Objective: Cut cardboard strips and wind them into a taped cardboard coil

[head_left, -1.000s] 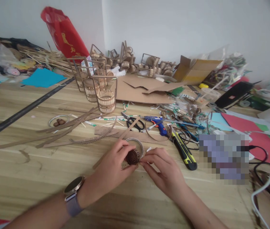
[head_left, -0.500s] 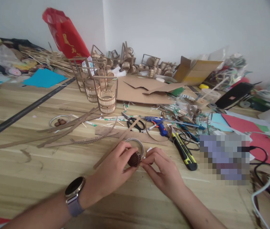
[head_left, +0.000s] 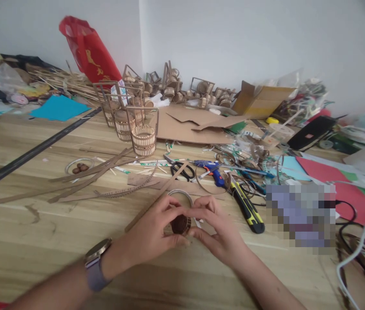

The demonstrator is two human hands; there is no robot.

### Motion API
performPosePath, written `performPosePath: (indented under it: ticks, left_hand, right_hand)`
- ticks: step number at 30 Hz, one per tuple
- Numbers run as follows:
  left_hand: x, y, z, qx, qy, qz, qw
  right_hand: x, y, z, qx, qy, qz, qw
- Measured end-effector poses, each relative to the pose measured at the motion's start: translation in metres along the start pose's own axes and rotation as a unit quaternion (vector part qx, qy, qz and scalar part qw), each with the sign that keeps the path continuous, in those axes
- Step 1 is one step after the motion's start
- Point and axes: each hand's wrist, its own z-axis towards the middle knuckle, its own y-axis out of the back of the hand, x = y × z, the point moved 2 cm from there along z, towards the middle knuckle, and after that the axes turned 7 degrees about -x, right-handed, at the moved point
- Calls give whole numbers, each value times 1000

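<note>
Between my two hands is a small round brown ribbed cardboard coil [head_left: 180,224], its dark ringed face toward me. My left hand [head_left: 156,226], with a watch [head_left: 97,258] on the wrist, curls thumb and fingers round its left side. From the right, my right hand [head_left: 216,228] grips its edge, index finger across the top and thumb below. The fingertips of both hands meet above it and partly cover it. Just behind lies a pale ring [head_left: 184,193], partly hidden by the hands. A long brown strip [head_left: 150,206] runs diagonally beside my left hand.
A yellow-black utility knife [head_left: 247,206], a blue glue gun [head_left: 213,170] and black scissors [head_left: 182,168] lie beyond my hands. Small slatted buckets [head_left: 143,140] stand behind, near flat cardboard [head_left: 185,127]. Brown strips [head_left: 98,174] and a dark bar [head_left: 40,148] lie left.
My right hand has moved up and left, its index finger now over the coil's top against the left fingers. My left thumb has shifted lower along the coil, which has turned slightly.
</note>
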Motion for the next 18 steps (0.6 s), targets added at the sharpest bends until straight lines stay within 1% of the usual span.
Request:
performPosePath:
  ticks: [2,4,6,9,11,12,14,16,18]
  left_hand:
    - [0,2,2,16,15,-53,998]
    - [1,3,4,43,36,-94,994]
    - [3,1,4,69,75,-152,983]
    - [8,-4,2,100,148,-271,946]
    - [9,-8,1,126,179,-322,921]
    - [10,-9,1,137,188,-332,914]
    - [10,-9,1,151,201,-325,912]
    - [11,-6,2,140,210,-304,919]
    - [13,1,5,112,213,-298,924]
  right_hand:
    - [-1,0,1,6,11,19,1000]
    - [-2,1,1,10,14,30,999]
    - [-2,0,0,13,15,39,999]
    - [-1,-1,0,18,10,54,998]
    - [0,-2,-1,25,7,58,998]
    - [1,-3,-1,31,6,58,998]
    - [1,-2,-2,42,3,62,997]
    - [-1,0,-2,52,-7,63,997]
    - [-6,3,-2,52,-24,49,997]
